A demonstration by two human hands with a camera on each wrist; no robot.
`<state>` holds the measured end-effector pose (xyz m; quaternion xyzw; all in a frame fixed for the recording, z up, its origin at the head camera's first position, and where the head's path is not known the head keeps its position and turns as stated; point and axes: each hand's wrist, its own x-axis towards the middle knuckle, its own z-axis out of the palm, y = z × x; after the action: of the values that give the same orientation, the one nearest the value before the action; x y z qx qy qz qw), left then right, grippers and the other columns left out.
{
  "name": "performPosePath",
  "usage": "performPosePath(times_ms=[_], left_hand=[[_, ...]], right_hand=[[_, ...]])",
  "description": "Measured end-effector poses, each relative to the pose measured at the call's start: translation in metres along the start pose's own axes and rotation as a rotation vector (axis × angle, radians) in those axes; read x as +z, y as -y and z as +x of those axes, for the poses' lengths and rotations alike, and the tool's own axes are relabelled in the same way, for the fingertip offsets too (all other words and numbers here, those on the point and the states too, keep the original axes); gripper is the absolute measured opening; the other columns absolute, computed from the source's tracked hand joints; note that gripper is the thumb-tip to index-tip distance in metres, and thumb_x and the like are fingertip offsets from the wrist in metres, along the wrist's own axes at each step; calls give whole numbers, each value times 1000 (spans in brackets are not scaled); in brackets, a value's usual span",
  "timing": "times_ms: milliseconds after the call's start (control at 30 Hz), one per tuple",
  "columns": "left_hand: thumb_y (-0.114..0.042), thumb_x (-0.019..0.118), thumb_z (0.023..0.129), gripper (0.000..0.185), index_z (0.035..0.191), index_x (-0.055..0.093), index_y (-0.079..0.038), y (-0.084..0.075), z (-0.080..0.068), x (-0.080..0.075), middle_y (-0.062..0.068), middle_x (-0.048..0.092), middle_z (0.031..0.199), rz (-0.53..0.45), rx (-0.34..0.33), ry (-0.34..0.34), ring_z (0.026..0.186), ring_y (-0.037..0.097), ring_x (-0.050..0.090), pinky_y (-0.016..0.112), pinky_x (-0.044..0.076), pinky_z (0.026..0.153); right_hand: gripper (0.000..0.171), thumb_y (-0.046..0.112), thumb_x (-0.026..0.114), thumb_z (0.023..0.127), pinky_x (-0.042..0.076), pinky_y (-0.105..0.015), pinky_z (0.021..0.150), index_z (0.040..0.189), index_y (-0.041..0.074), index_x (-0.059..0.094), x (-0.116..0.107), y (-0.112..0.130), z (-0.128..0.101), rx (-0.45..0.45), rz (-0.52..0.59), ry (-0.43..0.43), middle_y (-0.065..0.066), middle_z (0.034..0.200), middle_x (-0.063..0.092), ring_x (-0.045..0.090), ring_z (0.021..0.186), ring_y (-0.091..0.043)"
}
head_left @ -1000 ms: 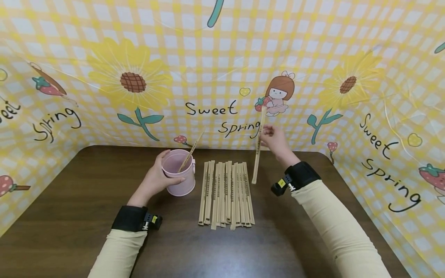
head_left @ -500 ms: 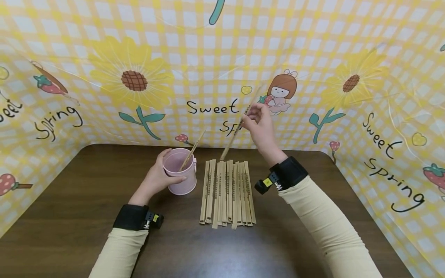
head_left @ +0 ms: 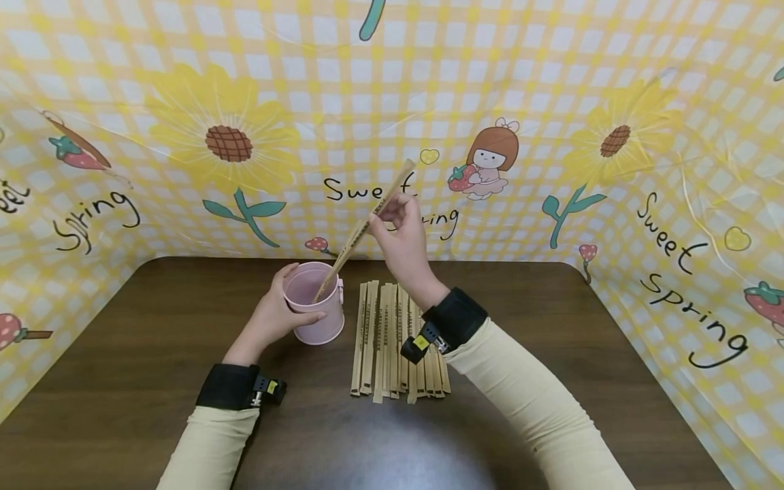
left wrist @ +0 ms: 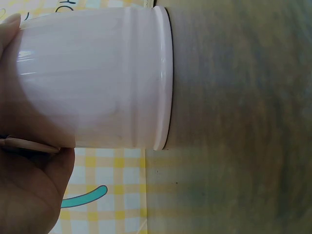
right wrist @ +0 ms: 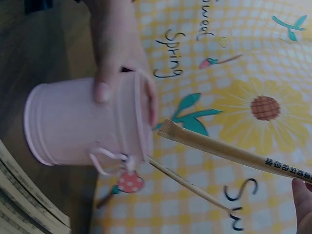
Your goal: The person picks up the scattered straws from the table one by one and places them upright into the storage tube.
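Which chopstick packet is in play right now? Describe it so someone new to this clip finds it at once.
On the dark table, a pink cup stands left of a row of paper packets, gripped by the left hand. Above it, the right hand pinches one packet. Unlike the flat row, it is airborne, slanting toward the cup's mouth.

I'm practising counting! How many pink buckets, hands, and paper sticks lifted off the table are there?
Pink bucket: 1
Hands: 2, left hand and right hand
Lifted sticks: 2, held stick and stick in the bucket
Total: 5
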<state>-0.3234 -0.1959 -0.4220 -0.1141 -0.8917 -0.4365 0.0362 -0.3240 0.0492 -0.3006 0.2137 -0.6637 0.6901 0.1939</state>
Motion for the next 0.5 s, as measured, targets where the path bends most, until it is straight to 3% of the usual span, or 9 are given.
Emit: performPosePath(times_ms=[100, 300, 500], left_hand=[[-24, 87, 80, 113, 161, 11, -1, 0, 0, 1, 34, 43, 151, -3, -3, 4, 136, 50, 48, 64, 45, 107], [-24, 88, 79, 113, 161, 12, -1, -2, 0, 2, 34, 44, 150, -7, -2, -3, 135, 49, 49, 63, 46, 106], [-23, 87, 80, 113, 161, 12, 0, -2, -1, 0, 34, 43, 151, -21, 0, -6, 135, 49, 49, 63, 44, 108]], right_hand=[[28, -7, 57, 97, 52, -23, 89, 121, -6, 43, 5, -10, -6, 11, -38, 10, -10, 105, 55, 57, 94, -11], [25, -6, 56, 98, 49, -35, 96, 120, -6, 42, 14, -26, -14, 21, -107, 67, -20, 110, 53, 59, 107, -39], [27, -6, 56, 99, 53, -36, 95, 123, -7, 43, 26, -40, -23, 57, -170, 112, -27, 116, 54, 61, 108, -41]])
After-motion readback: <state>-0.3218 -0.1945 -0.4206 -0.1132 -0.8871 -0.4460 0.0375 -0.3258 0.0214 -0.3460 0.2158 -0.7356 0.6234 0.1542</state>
